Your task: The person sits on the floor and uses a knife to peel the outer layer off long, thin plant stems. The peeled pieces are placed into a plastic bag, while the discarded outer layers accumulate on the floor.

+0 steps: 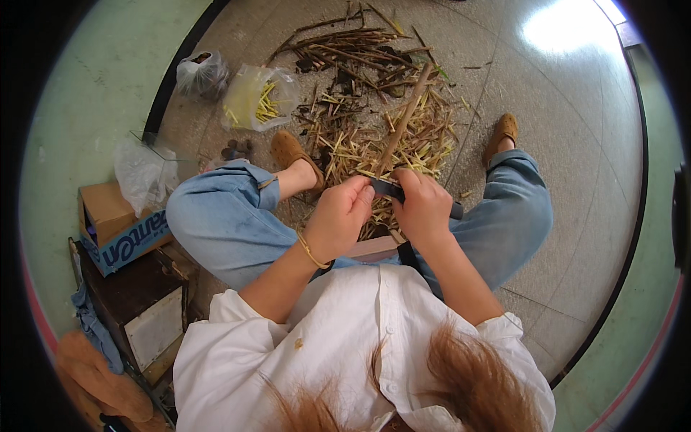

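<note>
My left hand (344, 209) grips the lower end of a brown woody stem (404, 121), which points away from me over the floor. In my right hand (424, 204) is a dark-bladed knife (384, 188), its black handle end sticking out past my palm. The blade lies across the stem's near end, close to my left thumb. Both hands meet between my knees, above a heap of pale yellow and brown peelings (345, 154). My fingers hide the exact place where blade and stem touch.
Beyond the peelings lies a pile of thin dark stems (351, 43). A clear plastic bag (286, 89) with yellow strips and a tied bag (202, 78) stand at left. Nearer are a cardboard box (105, 210), a dark wooden cabinet (129, 291) and a wooden edge (372, 247) below my hands.
</note>
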{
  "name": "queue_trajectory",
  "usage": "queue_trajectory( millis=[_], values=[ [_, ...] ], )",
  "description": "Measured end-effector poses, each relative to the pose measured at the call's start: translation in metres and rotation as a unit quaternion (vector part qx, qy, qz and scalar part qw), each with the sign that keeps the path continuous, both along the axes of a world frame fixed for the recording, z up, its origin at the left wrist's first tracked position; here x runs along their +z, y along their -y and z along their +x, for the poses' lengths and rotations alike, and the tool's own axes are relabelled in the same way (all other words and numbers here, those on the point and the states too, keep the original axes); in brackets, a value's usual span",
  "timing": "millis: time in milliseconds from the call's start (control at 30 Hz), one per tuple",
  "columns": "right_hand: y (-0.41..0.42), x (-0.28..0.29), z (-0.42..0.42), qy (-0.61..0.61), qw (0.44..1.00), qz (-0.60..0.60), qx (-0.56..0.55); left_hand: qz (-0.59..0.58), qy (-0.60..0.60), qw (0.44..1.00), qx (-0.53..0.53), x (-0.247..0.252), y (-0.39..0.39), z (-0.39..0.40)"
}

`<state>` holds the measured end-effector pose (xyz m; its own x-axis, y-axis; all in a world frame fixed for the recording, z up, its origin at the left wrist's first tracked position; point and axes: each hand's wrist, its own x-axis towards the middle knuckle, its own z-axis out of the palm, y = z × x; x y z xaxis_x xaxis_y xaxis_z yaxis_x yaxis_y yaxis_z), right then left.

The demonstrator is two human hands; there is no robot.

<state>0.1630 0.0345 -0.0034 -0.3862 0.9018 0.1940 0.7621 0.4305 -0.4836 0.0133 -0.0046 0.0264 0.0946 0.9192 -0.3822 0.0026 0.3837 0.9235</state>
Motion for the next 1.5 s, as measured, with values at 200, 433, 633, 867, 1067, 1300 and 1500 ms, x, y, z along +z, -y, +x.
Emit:
queue_trajectory(
  millis=[200, 433, 633, 867, 1067, 1300, 1500],
  values=[
    [-0.006, -0.006, -0.004, 0.014, 1.0, 0.005, -0.017, -0.073, 0.055, 0.996, 0.004, 0.006, 0.007, -0.005],
    [-0.064, -0.02, 0.009, 0.115, 0.972, -0.148, -0.139, -0.148, 0.087, 0.984, -0.035, 0.016, 0.038, -0.019],
    [-0.103, -0.039, 0.024, 0.107, 0.946, -0.216, -0.215, -0.175, 0.135, 0.974, 0.043, 0.016, 0.031, -0.02],
    [-0.013, 0.004, -0.005, -0.051, 0.97, -0.231, 0.048, -0.196, 0.236, 0.945, 0.118, -0.007, 0.004, -0.006],
    [-0.006, -0.004, -0.012, -0.01, 0.993, -0.12, -0.011, -0.228, 0.321, 0.913, 0.105, -0.008, -0.005, -0.005],
    [-0.051, -0.02, -0.007, 0.05, 0.989, -0.091, -0.104, -0.263, 0.313, 0.908, 0.091, 0.012, 0.006, -0.011],
    [-0.107, -0.046, 0.017, 0.082, 0.941, -0.229, -0.237, -0.252, 0.312, 0.913, 0.071, 0.014, 0.026, -0.035]
  ],
)
